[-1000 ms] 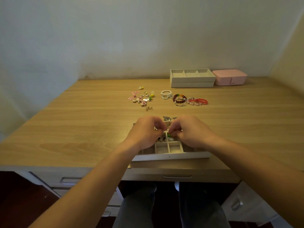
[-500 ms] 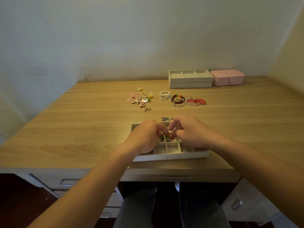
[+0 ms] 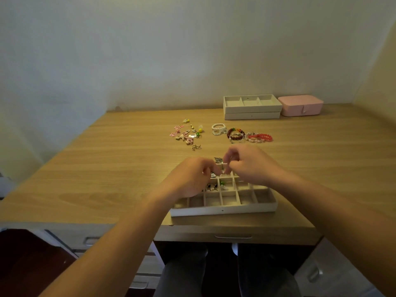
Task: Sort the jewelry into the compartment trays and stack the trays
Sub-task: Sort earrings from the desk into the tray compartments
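Earrings (image 3: 214,186), tiny, light and snag-prone, lay in the gridded tray (image 3: 222,209) on the near worktop (image 3: 107,168), where left hand (image 3: 192,179) and right hand (image 3: 252,166) pinched something too small to identify, best gripped by fingertips.

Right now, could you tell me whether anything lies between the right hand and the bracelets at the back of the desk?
Nothing visible does. The right hand is over the far edge of the compartment tray, and only bare desk lies between it and the bracelets.

Compartment tray (image 3: 222,207) nearest, bracelets (image 3: 242,133) behind, stacked trays (image 3: 252,107) farthest
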`<action>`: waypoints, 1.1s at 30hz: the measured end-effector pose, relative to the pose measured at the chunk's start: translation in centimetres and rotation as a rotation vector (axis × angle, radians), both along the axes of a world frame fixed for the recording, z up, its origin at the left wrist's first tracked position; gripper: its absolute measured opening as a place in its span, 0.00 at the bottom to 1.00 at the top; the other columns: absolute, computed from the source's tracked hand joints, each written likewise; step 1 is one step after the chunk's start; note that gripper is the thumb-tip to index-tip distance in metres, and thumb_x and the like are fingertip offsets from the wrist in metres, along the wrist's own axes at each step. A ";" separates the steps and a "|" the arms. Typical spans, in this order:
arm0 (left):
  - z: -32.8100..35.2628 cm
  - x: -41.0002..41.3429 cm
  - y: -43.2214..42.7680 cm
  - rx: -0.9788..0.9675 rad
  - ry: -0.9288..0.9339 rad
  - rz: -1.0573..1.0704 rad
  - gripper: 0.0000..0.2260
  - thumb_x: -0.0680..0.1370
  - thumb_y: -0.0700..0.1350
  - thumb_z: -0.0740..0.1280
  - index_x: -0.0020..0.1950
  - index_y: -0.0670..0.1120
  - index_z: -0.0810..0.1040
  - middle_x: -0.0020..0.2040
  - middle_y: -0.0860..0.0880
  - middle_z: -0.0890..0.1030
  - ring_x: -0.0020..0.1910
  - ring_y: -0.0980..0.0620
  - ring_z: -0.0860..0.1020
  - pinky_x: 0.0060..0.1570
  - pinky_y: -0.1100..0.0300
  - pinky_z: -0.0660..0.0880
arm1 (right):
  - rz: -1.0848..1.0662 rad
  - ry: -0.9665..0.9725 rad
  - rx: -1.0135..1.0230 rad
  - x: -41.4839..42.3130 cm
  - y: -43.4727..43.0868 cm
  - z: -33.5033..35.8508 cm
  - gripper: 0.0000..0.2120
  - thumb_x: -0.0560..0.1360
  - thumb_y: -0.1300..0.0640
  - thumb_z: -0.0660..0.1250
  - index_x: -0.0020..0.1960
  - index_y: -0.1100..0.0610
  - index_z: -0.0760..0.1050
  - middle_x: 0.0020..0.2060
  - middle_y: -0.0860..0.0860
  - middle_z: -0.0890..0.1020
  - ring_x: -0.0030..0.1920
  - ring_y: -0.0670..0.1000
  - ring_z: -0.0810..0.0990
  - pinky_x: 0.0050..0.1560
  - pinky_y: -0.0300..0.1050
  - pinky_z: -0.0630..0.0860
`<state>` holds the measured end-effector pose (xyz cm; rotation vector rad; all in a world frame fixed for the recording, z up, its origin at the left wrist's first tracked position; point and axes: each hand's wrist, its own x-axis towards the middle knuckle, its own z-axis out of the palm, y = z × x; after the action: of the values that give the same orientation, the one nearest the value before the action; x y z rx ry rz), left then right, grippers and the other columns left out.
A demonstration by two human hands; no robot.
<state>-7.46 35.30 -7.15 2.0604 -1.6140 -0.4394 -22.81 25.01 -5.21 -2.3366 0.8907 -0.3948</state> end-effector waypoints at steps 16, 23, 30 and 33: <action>0.5 10.5 -9.3 -0.275 0.348 0.452 0.10 0.77 0.35 0.64 0.48 0.49 0.82 0.44 0.50 0.82 0.39 0.59 0.77 0.32 0.67 0.69 | -0.056 0.053 -0.007 14.3 -10.6 -0.5 0.21 0.78 0.72 0.62 0.65 0.54 0.79 0.57 0.52 0.81 0.58 0.53 0.79 0.58 0.48 0.79; -1.7 12.2 -12.9 -0.532 0.475 0.545 0.12 0.73 0.35 0.64 0.39 0.52 0.80 0.37 0.52 0.80 0.36 0.53 0.76 0.36 0.60 0.71 | -0.043 0.073 -0.075 18.6 -14.1 -2.3 0.10 0.79 0.61 0.68 0.58 0.55 0.84 0.52 0.51 0.83 0.54 0.52 0.81 0.57 0.46 0.77; -2.7 12.8 -13.7 -0.614 0.523 0.504 0.12 0.73 0.33 0.65 0.41 0.49 0.82 0.38 0.52 0.81 0.32 0.64 0.76 0.34 0.71 0.72 | -0.026 0.182 -0.150 20.0 -15.7 -3.5 0.06 0.77 0.60 0.71 0.53 0.53 0.85 0.47 0.50 0.83 0.49 0.50 0.79 0.47 0.42 0.72; -2.9 13.0 -13.5 -0.607 0.544 0.504 0.13 0.73 0.33 0.65 0.41 0.50 0.82 0.38 0.52 0.81 0.36 0.58 0.78 0.36 0.67 0.73 | -0.008 0.185 -0.139 19.9 -15.6 -3.3 0.04 0.77 0.60 0.72 0.48 0.52 0.83 0.45 0.49 0.82 0.49 0.50 0.80 0.47 0.42 0.72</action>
<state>5.53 21.81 -10.09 1.6030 -0.7449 -0.2496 -2.88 9.41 -8.52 -2.5299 0.9874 -0.2531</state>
